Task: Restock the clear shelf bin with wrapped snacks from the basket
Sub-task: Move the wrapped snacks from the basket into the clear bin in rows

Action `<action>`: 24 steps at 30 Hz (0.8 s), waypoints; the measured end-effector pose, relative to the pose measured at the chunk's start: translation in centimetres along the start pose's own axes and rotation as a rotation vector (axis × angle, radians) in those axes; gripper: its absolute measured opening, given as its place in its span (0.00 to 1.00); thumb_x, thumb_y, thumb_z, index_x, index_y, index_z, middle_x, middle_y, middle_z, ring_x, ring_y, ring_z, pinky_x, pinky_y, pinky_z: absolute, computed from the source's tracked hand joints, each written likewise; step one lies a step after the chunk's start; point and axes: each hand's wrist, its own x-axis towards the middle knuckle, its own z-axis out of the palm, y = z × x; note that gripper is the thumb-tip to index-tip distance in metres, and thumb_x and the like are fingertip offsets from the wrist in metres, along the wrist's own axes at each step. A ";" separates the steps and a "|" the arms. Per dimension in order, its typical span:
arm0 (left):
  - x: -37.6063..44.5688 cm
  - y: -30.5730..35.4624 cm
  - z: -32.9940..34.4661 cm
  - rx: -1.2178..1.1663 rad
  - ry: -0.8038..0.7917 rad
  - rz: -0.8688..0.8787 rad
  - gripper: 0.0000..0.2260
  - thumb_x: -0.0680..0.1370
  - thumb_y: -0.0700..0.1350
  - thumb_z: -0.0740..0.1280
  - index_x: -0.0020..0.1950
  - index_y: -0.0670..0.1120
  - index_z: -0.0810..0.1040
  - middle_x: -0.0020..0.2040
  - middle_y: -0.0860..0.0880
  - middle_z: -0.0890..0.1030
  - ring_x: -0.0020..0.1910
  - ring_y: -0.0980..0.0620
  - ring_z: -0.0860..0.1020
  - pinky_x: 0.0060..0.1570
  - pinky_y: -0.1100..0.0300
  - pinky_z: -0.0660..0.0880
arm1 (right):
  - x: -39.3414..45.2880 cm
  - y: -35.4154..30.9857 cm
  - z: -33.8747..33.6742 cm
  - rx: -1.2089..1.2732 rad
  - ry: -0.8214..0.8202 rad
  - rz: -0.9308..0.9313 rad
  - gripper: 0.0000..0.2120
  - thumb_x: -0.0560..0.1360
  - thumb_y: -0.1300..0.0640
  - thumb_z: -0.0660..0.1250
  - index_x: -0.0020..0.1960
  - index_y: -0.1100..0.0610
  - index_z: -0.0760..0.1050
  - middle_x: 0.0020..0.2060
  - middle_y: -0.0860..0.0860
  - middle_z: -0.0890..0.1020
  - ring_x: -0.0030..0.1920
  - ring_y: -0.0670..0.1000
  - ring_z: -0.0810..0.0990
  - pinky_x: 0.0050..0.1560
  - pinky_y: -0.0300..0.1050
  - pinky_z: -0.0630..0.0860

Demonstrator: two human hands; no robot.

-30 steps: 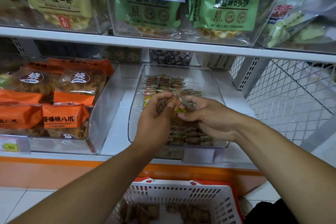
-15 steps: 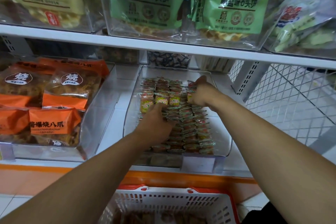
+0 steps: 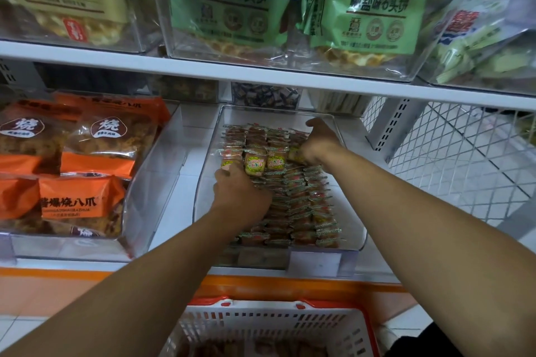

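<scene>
At your 9 o'clock stands a clear bin of orange snack bags (image 3: 87, 165); it is not part of this work. Next to it, at the centre, is the clear shelf bin (image 3: 352, 236), and the wrapped snacks (image 3: 301, 206) lie inside it in tight rows that run from the front wall toward the back, long axis from 6 to 12 o'clock.

Your left hand (image 3: 239, 197) rests on the left side of the rows. Its fingers are curled down into the packets, but I cannot tell if they pinch one or only press. A few packets with yellow-green labels (image 3: 255, 164) stand up just beyond it, at its 12 o'clock.

Your right hand (image 3: 319, 140) is deeper, at the back right corner of the rows. Its fingers curl onto the packets there; if it holds one, this is hidden.

The basket (image 3: 272, 324) is at 6 o'clock, below the shelf edge, with more snacks inside, blurred. I judge both hands are equally far from it, and the bin has free room on its left and right sides.
</scene>
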 end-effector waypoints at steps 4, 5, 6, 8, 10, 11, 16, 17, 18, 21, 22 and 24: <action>-0.2 0.1 1.1 0.078 -0.043 -0.015 0.33 0.75 0.54 0.73 0.75 0.45 0.66 0.75 0.40 0.65 0.75 0.38 0.63 0.75 0.42 0.63 | 0.0 0.1 0.4 0.001 0.002 0.005 0.37 0.73 0.74 0.65 0.78 0.55 0.59 0.72 0.57 0.70 0.68 0.58 0.73 0.50 0.41 0.70; -0.2 0.0 1.3 0.090 -0.060 -0.003 0.34 0.74 0.56 0.73 0.76 0.45 0.65 0.76 0.40 0.64 0.77 0.38 0.61 0.76 0.42 0.62 | 0.1 0.2 0.4 0.009 0.005 0.012 0.37 0.73 0.74 0.65 0.77 0.55 0.59 0.72 0.57 0.70 0.68 0.58 0.73 0.50 0.41 0.71; -0.3 -0.1 1.4 0.094 -0.073 0.006 0.36 0.74 0.57 0.72 0.77 0.46 0.64 0.78 0.40 0.62 0.78 0.38 0.59 0.76 0.41 0.60 | 0.1 0.2 0.4 0.025 0.010 0.022 0.37 0.73 0.74 0.65 0.77 0.56 0.59 0.72 0.57 0.70 0.68 0.58 0.73 0.50 0.41 0.72; -0.2 -0.4 1.4 0.106 -0.076 0.025 0.37 0.74 0.59 0.72 0.78 0.46 0.63 0.79 0.39 0.60 0.79 0.38 0.56 0.77 0.41 0.58 | 0.3 0.4 0.6 0.074 0.030 0.035 0.36 0.73 0.73 0.67 0.76 0.55 0.61 0.71 0.57 0.71 0.68 0.57 0.74 0.53 0.42 0.74; -0.2 -0.7 1.3 0.116 -0.071 0.041 0.38 0.73 0.59 0.73 0.78 0.47 0.63 0.79 0.39 0.60 0.79 0.38 0.56 0.77 0.41 0.58 | 0.2 0.4 0.8 0.147 0.049 0.032 0.35 0.72 0.71 0.72 0.74 0.53 0.64 0.70 0.57 0.72 0.66 0.57 0.75 0.60 0.43 0.75; -0.1 -0.7 1.3 0.115 -0.070 0.043 0.38 0.73 0.59 0.73 0.78 0.47 0.63 0.79 0.39 0.60 0.79 0.38 0.56 0.77 0.41 0.58 | 0.2 0.5 1.0 0.172 0.056 0.024 0.35 0.72 0.71 0.72 0.73 0.52 0.64 0.70 0.57 0.72 0.65 0.58 0.75 0.60 0.44 0.76; -0.2 -0.7 1.2 0.124 -0.086 0.045 0.38 0.74 0.58 0.73 0.78 0.47 0.62 0.79 0.40 0.60 0.79 0.38 0.56 0.77 0.41 0.58 | 0.1 0.7 0.9 0.138 0.075 0.016 0.38 0.73 0.69 0.73 0.77 0.53 0.60 0.71 0.58 0.72 0.67 0.58 0.74 0.53 0.42 0.72; -0.3 -0.6 1.2 0.127 -0.085 0.044 0.39 0.74 0.58 0.73 0.79 0.47 0.61 0.79 0.41 0.60 0.79 0.38 0.56 0.77 0.41 0.58 | -0.1 0.7 0.8 0.113 0.085 0.011 0.38 0.73 0.69 0.73 0.77 0.53 0.59 0.70 0.58 0.72 0.67 0.58 0.75 0.53 0.43 0.72; -0.3 -0.6 1.1 0.129 -0.082 0.043 0.39 0.74 0.58 0.73 0.79 0.47 0.61 0.80 0.41 0.60 0.79 0.38 0.56 0.77 0.41 0.58 | -0.3 0.6 0.6 0.090 0.092 0.000 0.38 0.73 0.68 0.73 0.77 0.54 0.59 0.71 0.58 0.71 0.67 0.59 0.75 0.54 0.43 0.72; -0.7 -0.4 0.7 0.136 -0.082 0.050 0.38 0.74 0.57 0.73 0.79 0.48 0.61 0.80 0.42 0.60 0.79 0.39 0.56 0.78 0.41 0.58 | -1.6 0.0 -0.2 0.122 0.148 -0.077 0.36 0.73 0.73 0.69 0.76 0.55 0.62 0.73 0.58 0.67 0.69 0.57 0.71 0.55 0.41 0.72; -0.9 -0.3 0.5 0.137 -0.078 0.065 0.38 0.74 0.57 0.73 0.79 0.48 0.61 0.79 0.43 0.61 0.78 0.39 0.57 0.77 0.42 0.59 | -2.4 -0.2 -0.6 0.174 0.184 -0.122 0.34 0.74 0.75 0.66 0.76 0.56 0.63 0.73 0.57 0.68 0.70 0.56 0.71 0.55 0.40 0.72; -1.7 -0.3 0.0 0.118 -0.045 0.107 0.35 0.74 0.55 0.73 0.77 0.49 0.64 0.75 0.44 0.65 0.75 0.41 0.61 0.74 0.45 0.63 | -4.6 -0.7 -0.9 0.241 0.283 -0.249 0.29 0.74 0.75 0.62 0.72 0.57 0.69 0.69 0.56 0.73 0.67 0.55 0.73 0.53 0.38 0.71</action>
